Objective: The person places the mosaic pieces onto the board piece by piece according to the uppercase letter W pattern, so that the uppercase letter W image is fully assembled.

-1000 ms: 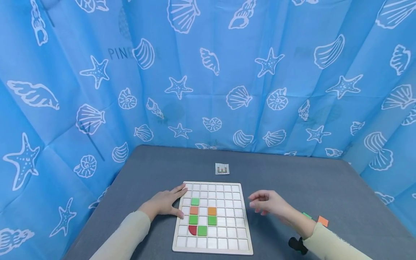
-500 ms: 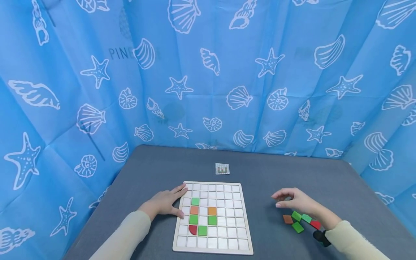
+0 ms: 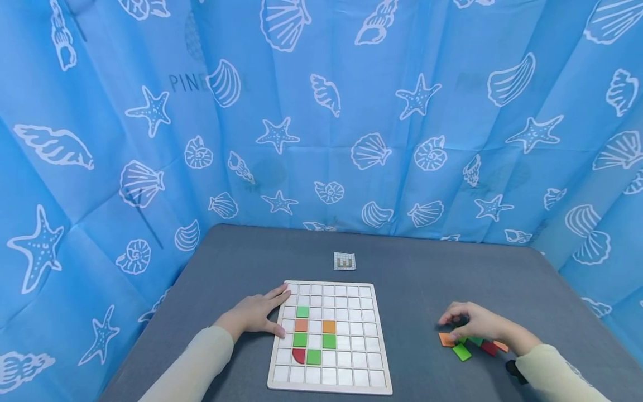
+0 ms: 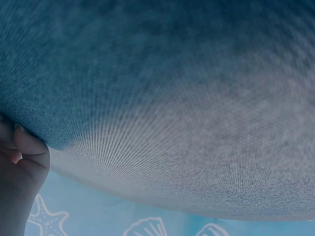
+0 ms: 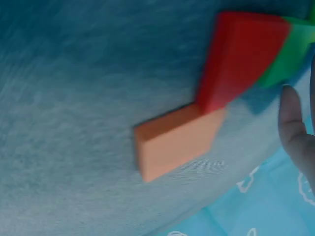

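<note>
The two hands are well apart. The left hand (image 3: pixel 253 314) lies with its fingers extended and thumb spread on the left edge of the white gridded board (image 3: pixel 334 378). The right hand (image 3: pixel 474 325) arches over the loose tiles on the table, thumb apart from the fingertips, with no grip visible.

By the thumb, a loose orange tile (image 3: pixel 445 339) lies flat; a loose green tile (image 3: pixel 461 352) sits turned diagonally, one corner toward the person. In the right wrist view, a red tile (image 5: pixel 241 56) touches an orange piece (image 5: pixel 177 142).

The board is about square, without a clear long axis, its sides running away from the person. Its seven tiles form a U; the red quarter-round (image 3: pixel 298 355) has its curve toward the lower left.

A small patterned card (image 3: pixel 344 261) lies beyond, before the blue shell curtain (image 3: pixel 321 111).

A second ago, the right hand was just beside the board's right edge; the left hand and the U are unchanged.
</note>
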A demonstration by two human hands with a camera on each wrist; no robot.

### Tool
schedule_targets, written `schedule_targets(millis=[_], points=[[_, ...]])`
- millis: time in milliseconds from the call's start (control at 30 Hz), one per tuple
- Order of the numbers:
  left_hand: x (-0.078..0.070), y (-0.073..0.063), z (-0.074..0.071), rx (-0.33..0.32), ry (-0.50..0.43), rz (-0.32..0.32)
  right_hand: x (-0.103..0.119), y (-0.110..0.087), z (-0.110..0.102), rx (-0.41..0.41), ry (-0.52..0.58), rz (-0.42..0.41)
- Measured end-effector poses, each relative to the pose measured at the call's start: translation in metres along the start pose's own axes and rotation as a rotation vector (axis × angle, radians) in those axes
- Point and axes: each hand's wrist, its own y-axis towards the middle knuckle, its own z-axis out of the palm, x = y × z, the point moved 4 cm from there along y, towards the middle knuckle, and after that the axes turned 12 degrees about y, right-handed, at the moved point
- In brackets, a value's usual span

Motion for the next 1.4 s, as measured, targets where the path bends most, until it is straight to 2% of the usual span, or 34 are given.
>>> schedule_targets(millis=[133,500,1133,1400], points=[[-0.0002,-0.0006,-0.0008,0.002,-0.001,0.000,-0.0056,-0.0010,-0.0002,-0.001,-0.007,0.052],[0.0017,-0.0024,-0.0015,0.005,-0.008,0.012,-0.0094,0.0034,0.0033,-0.007,-0.028,0.106],[0.0009,-0.0019,-0.0010,0.009,-0.007,0.005,-0.0112,0.0055,0.0036,-0.034,-0.026,0.131],[-0.0011,-0.0015,-0.0015,0.003,-0.002,0.011,-0.0107,0.0025,0.0030,-0.070,-0.047,0.160]])
